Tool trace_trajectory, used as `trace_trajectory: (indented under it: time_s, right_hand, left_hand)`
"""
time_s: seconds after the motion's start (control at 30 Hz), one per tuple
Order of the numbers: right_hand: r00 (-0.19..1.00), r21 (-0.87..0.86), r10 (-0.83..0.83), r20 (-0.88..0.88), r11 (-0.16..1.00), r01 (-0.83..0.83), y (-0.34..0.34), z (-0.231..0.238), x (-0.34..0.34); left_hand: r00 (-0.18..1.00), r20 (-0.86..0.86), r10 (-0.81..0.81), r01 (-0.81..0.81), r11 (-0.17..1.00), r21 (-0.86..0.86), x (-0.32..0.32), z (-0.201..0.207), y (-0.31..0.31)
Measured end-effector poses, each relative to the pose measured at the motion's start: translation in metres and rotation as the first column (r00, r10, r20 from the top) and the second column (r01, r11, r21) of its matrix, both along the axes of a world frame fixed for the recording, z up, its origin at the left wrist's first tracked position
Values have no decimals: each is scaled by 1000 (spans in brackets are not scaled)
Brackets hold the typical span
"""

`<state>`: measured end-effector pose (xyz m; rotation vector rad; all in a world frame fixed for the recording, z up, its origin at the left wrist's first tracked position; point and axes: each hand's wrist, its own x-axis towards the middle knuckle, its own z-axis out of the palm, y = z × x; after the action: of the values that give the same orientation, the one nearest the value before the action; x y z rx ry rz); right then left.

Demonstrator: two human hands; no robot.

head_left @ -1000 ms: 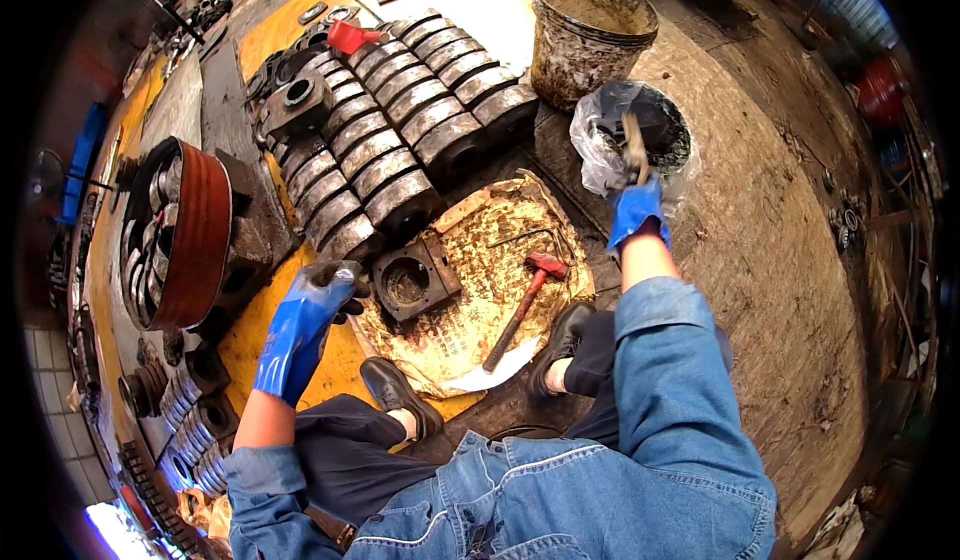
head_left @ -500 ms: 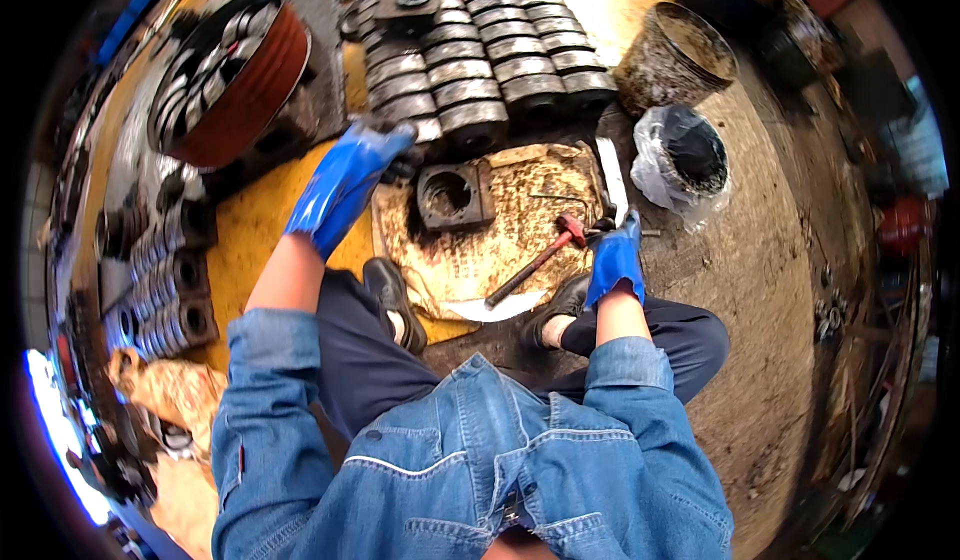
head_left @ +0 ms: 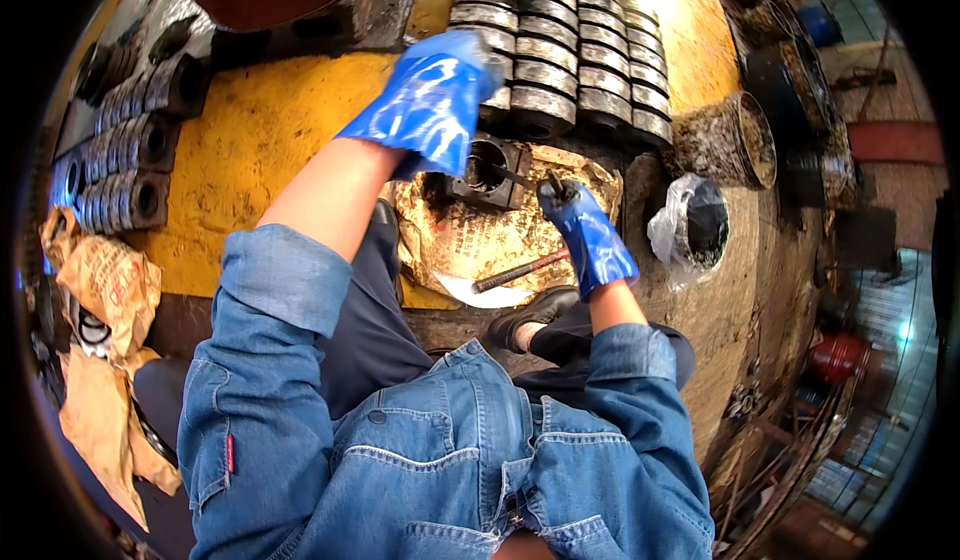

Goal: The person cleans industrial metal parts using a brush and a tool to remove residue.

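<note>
our left hand (head_left: 428, 100), in a blue glove, hovers over the block (head_left: 487, 172), fingers spread apart and holding nothing. our right hand (head_left: 590, 238) has its fingers clamped on a thin tool (head_left: 527, 177) whose tip reaches the block's round bore. the block sits on greasy paper (head_left: 470, 245) on the floor, just in front of rows of metal rings (head_left: 570, 70). a hammer (head_left: 520, 271) lies on the paper near the right hand. a bucket (head_left: 722, 140) and a bag (head_left: 690, 225) stand to the right.
</note>
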<state>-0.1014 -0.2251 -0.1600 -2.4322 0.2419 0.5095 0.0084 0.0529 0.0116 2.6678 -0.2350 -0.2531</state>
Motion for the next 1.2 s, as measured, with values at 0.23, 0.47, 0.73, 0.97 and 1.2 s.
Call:
trace_trajectory:
  time_s: [0.23, 0.47, 0.73, 0.97, 1.2]
  right_hand:
    - [857, -223, 511, -66, 830, -512, 17, -14, 115]
    - [841, -421, 507, -190, 732, -536, 37, -27, 143]
    - [851, -311, 517, -94, 797, -519, -17, -133, 144]
    - [897, -536, 391, -207, 722, -438, -15, -77, 116]
    - [904, -509, 374, -205, 748, -425, -10, -67, 109]
  left_hand:
    - [998, 47, -47, 46, 999, 27, 1, 10, -2]
    - [993, 87, -79, 54, 966, 254, 12, -36, 15]
    - [992, -27, -122, 124, 936, 329, 23, -37, -8]
    - [966, 41, -255, 240, 944, 227, 24, -43, -28]
    - [941, 195, -278, 246, 954, 173, 23, -50, -16]
